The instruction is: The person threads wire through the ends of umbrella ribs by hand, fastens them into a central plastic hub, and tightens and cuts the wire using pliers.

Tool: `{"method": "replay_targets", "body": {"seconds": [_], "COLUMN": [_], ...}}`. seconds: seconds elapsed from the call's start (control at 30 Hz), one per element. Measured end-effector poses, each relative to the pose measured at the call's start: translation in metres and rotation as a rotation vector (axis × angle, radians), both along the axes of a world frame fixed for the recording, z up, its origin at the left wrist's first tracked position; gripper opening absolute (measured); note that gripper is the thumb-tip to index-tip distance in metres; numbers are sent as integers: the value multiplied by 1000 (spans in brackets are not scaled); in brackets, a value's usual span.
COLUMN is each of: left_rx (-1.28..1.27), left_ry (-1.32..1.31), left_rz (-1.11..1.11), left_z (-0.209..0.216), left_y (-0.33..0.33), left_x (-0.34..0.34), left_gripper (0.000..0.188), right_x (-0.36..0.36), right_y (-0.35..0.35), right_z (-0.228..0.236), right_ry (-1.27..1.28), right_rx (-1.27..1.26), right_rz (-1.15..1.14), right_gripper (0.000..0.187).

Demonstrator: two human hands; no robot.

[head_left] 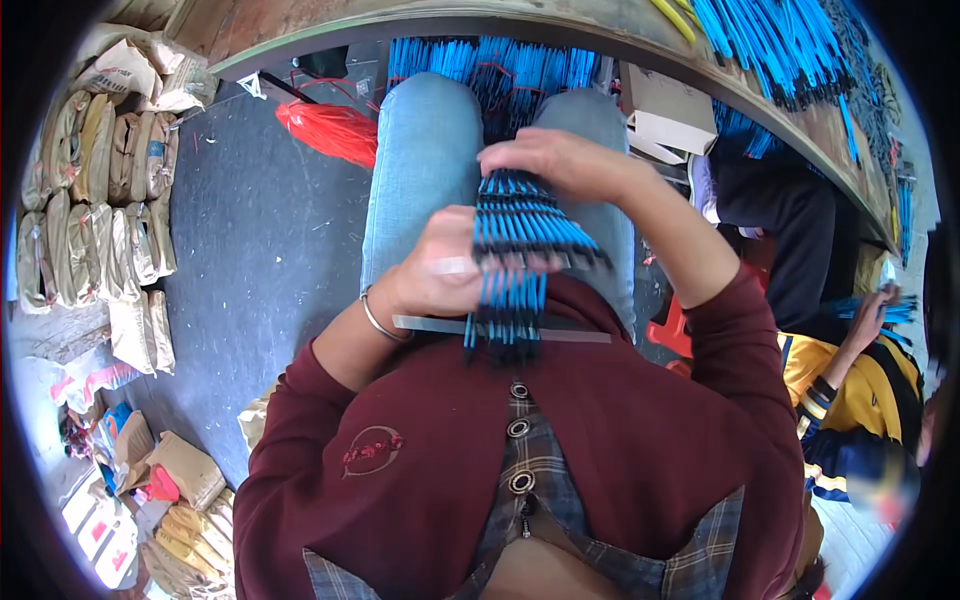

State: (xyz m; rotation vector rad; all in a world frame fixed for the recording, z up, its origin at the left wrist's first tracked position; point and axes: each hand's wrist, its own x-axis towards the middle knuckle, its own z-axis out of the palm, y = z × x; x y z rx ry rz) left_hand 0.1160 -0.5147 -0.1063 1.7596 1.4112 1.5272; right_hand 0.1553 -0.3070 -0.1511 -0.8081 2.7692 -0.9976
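Observation:
A bundle of thin blue strips with black ends (535, 222) fans out in front of my chest, above my lap. My left hand (440, 265) is closed round it from the left side, with a pale band of tape on a finger. My right hand (550, 162) curls over the far end of the bundle, and its fingertips are partly hidden. Below my left hand the lower part of the bundle (510, 300) hangs toward my waist. A narrow pale strip (570, 336) lies across my lap behind it.
More blue strips (435, 58) are stacked beyond my knees, and others (770, 45) lie on the wooden bench (480, 22). A red plastic fringe (325, 130) hangs to the left. Brown wrapped packages (95, 225) line the left wall. At right sits another person in a yellow jacket (860, 390).

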Motion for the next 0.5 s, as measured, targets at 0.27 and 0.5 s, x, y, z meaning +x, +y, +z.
{"method": "replay_targets", "body": {"seconds": [0.27,0.5], "left_rx": [-95,-296], "left_ry": [-665,-783], "left_rz": [262,249], "left_z": [-2,17], "left_y": [44,64], "left_x": [-15,-25], "left_gripper": [15,14], "right_x": [0,16], "right_y": [30,20], "right_z": [-13,36], "right_ry": [-144,-127], "right_rx": [27,-805], "right_rz": [-31,-342], "right_gripper": [46,54]}}
